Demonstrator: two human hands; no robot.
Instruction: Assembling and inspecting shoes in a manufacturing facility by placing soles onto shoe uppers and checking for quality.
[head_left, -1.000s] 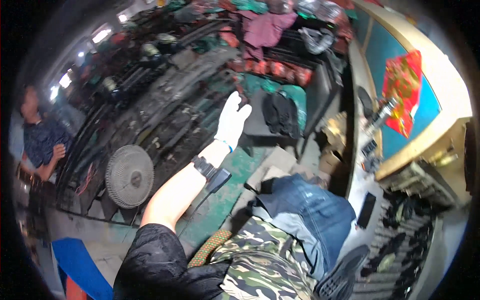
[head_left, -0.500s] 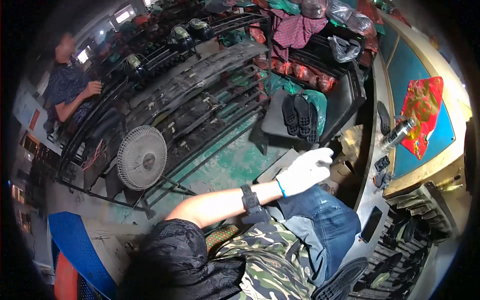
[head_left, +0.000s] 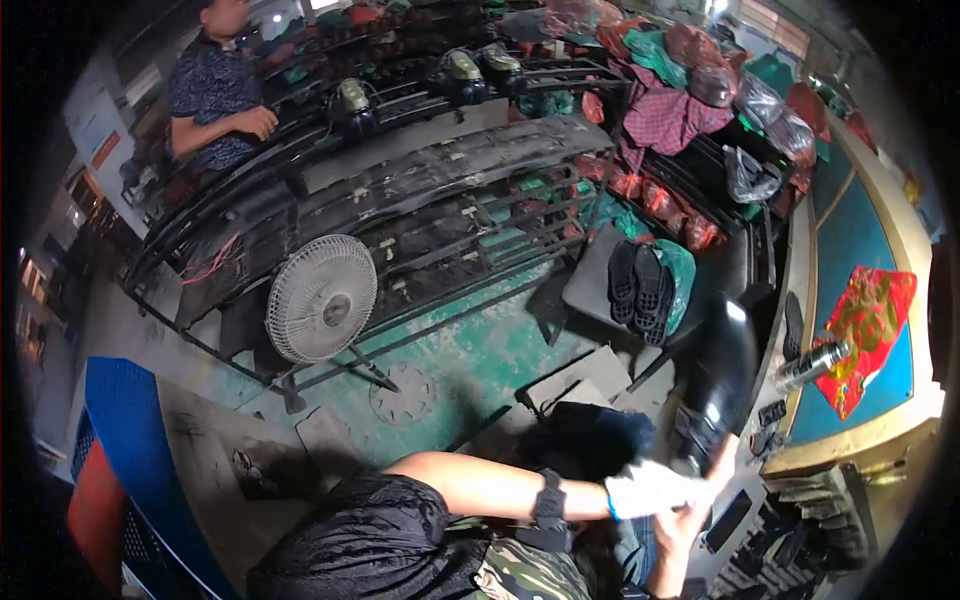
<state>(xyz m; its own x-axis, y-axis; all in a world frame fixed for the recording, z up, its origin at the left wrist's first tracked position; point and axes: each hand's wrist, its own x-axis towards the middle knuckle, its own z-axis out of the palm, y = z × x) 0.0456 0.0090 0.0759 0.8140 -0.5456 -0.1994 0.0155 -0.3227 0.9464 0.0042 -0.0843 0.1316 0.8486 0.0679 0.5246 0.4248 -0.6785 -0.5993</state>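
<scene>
At far left is a blue and red chair (head_left: 125, 430); above it a co-worker (head_left: 215, 105) stands behind a long black rack (head_left: 420, 170). A round white fan (head_left: 325, 300) stands before the rack, over a green floor (head_left: 450, 345). Right of centre, black shoe soles (head_left: 640, 290) lie together on a grey seat (head_left: 588, 270). Below them, the wearer's left hand (head_left: 650, 490), in a white glove, reaches across to meet the bare right hand (head_left: 685, 520); it is blurred, so I cannot tell whether its fingers are apart or together. The right hand's fingers rise beside the lower end of a shiny black boot (head_left: 722, 355), tilted, just above both hands; whether they grip it I cannot tell. A black phone (head_left: 728, 521) lies just beside the right hand. At far right, a metal flask (head_left: 812, 366) overlaps a red sheet (head_left: 880, 320) against a blue panel (head_left: 845, 225).
</scene>
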